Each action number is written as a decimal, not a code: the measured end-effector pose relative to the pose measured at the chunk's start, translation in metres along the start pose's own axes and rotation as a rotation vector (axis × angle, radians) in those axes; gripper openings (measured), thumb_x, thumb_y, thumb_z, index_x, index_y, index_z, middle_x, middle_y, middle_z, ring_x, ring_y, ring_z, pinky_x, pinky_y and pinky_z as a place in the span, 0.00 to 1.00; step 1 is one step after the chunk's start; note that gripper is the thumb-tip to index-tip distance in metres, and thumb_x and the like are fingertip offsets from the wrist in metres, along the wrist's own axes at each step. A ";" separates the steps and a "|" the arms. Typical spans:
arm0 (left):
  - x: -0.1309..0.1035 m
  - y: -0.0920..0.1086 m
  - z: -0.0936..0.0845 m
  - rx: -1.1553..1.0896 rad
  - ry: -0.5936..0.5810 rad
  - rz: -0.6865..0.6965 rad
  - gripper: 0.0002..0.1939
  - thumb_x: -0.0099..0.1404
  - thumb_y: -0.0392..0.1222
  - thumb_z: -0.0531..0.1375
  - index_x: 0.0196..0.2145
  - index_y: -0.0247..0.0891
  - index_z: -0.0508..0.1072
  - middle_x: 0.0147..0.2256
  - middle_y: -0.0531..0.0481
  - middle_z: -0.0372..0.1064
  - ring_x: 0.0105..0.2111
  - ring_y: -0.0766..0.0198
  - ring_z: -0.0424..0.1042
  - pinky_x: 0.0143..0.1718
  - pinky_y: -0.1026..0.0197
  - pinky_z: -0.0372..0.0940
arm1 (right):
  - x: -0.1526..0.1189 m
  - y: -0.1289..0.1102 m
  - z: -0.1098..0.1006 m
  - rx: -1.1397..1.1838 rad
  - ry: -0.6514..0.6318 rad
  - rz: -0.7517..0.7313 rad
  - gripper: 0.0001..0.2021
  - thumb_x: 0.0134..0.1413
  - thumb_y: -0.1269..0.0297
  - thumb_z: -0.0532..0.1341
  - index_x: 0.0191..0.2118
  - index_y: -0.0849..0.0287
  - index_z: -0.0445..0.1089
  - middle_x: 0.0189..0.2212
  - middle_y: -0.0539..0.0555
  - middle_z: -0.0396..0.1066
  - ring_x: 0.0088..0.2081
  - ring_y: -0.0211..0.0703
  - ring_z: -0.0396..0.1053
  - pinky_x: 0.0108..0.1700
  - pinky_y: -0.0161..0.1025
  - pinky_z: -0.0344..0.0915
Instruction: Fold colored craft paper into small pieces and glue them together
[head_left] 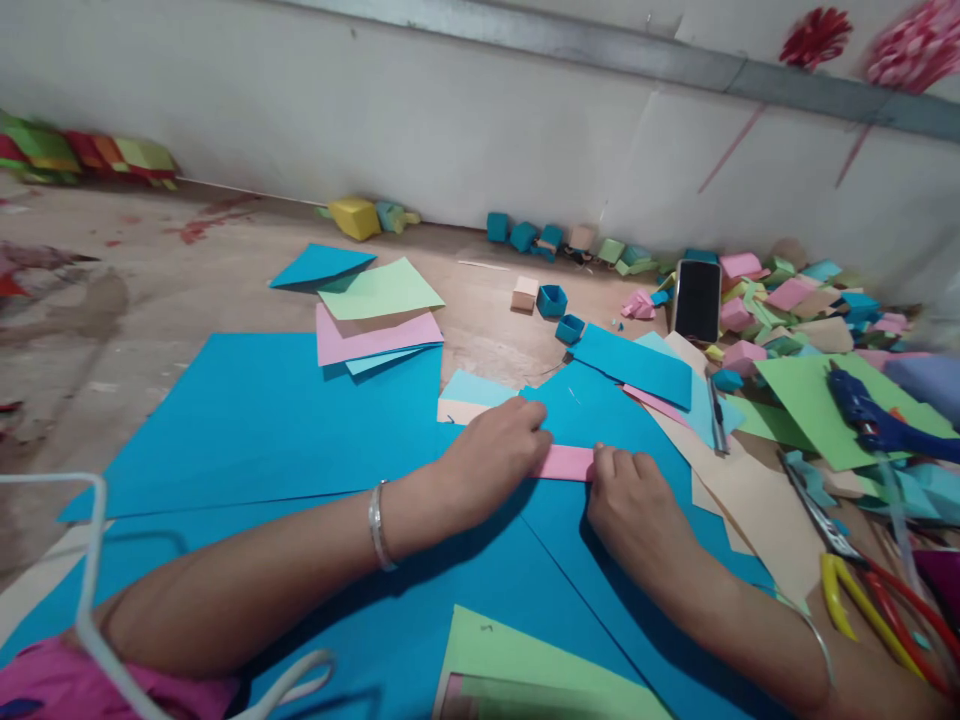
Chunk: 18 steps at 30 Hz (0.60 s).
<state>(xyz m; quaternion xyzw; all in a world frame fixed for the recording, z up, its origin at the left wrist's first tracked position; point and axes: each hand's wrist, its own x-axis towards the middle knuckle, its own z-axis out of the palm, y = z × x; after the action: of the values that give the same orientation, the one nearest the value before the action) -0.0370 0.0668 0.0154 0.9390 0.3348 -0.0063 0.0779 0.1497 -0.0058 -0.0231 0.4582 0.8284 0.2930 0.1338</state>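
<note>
A narrow pink paper strip [564,463] stretches between my two hands, low over large blue paper sheets [315,420]. My left hand [491,462] is closed on the strip's left end, fingers curled downward. At the other end my right hand [637,510] pinches the strip, its knuckles turned up. The fingertips of both hands are partly hidden. Just beyond my left hand lie light blue and peach paper pieces [476,393]. A folded dark blue paper piece [637,365] rests past my right hand. Green paper [540,655] lies nearest me.
Scissors [847,570] and a blue glue gun [885,415] lie at the right, with a pen [718,415] nearby. A phone [697,300] leans among many small folded paper pieces [795,300]. A white cable [94,570] loops by my left arm. A wall [375,120] closes the back.
</note>
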 end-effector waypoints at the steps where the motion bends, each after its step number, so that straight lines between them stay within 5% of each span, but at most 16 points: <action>1: 0.001 0.000 0.000 -0.027 0.010 0.054 0.12 0.68 0.32 0.53 0.30 0.33 0.74 0.31 0.47 0.67 0.33 0.61 0.63 0.27 0.59 0.49 | 0.000 0.001 -0.001 0.005 -0.002 0.003 0.13 0.51 0.81 0.54 0.37 0.70 0.74 0.27 0.59 0.65 0.29 0.49 0.63 0.30 0.44 0.49; 7: 0.009 -0.021 0.006 -0.315 -0.030 0.208 0.08 0.64 0.31 0.58 0.27 0.34 0.74 0.31 0.50 0.66 0.28 0.68 0.61 0.28 0.64 0.53 | 0.000 0.012 -0.003 0.142 0.002 0.046 0.12 0.53 0.80 0.55 0.37 0.66 0.74 0.27 0.56 0.65 0.28 0.47 0.62 0.30 0.43 0.49; 10: 0.012 -0.031 0.006 -0.408 -0.045 0.246 0.03 0.60 0.32 0.63 0.32 0.35 0.77 0.32 0.50 0.67 0.32 0.67 0.65 0.31 0.66 0.56 | -0.003 0.014 -0.012 0.162 0.003 0.053 0.18 0.53 0.80 0.54 0.48 0.68 0.72 0.31 0.58 0.67 0.31 0.49 0.62 0.31 0.44 0.49; 13: 0.015 -0.032 0.007 -0.438 -0.034 0.249 0.04 0.58 0.32 0.65 0.33 0.36 0.78 0.31 0.51 0.67 0.32 0.67 0.66 0.31 0.67 0.56 | -0.005 0.008 -0.022 0.204 0.030 -0.017 0.25 0.55 0.79 0.52 0.59 0.66 0.64 0.35 0.59 0.68 0.33 0.51 0.63 0.32 0.45 0.51; 18: 0.016 -0.031 0.012 -0.445 -0.015 0.234 0.02 0.57 0.32 0.66 0.29 0.35 0.78 0.29 0.52 0.65 0.28 0.69 0.64 0.27 0.68 0.54 | 0.000 -0.005 -0.027 0.281 0.048 -0.135 0.21 0.59 0.75 0.51 0.57 0.63 0.66 0.31 0.56 0.66 0.32 0.50 0.63 0.30 0.44 0.51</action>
<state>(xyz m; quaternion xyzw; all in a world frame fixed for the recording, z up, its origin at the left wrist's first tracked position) -0.0433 0.0992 -0.0022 0.9311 0.2164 0.0696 0.2852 0.1332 -0.0180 -0.0046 0.4085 0.8932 0.1752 0.0681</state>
